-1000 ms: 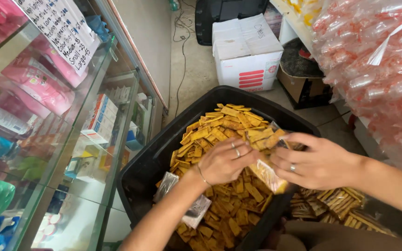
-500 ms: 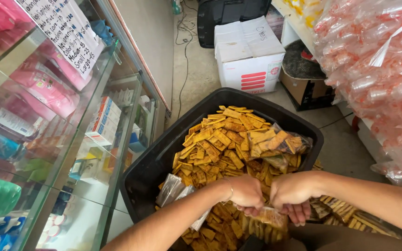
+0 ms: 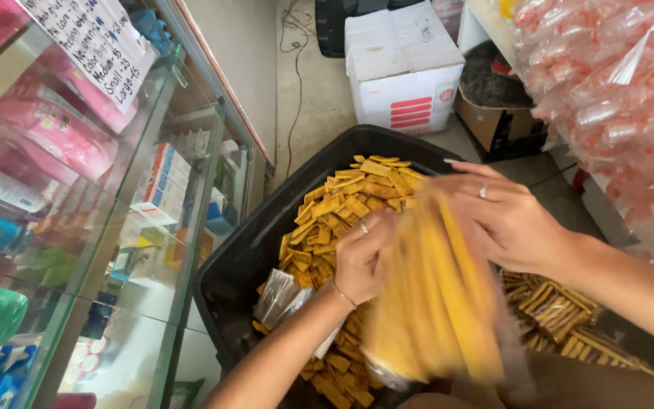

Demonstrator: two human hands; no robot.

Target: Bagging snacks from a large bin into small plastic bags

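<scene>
A black tub on the floor holds a heap of flat yellow-orange snack pieces. Both my hands hold a long clear bag of the same yellow snacks, blurred by motion, above the tub's near side. My left hand grips the bag's left edge; it wears a ring and a thin bracelet. My right hand grasps the bag's top right, with a ring on one finger. A crumpled clear wrapper lies in the tub by my left wrist.
A glass display counter with boxed goods runs along the left. A white carton and a brown box stand beyond the tub. Hanging packs of red-wrapped items fill the right. More bagged snacks lie under my right forearm.
Both hands were low in the tub over the snack heap; now they have lifted a filled bag of yellow snacks up and toward me.
</scene>
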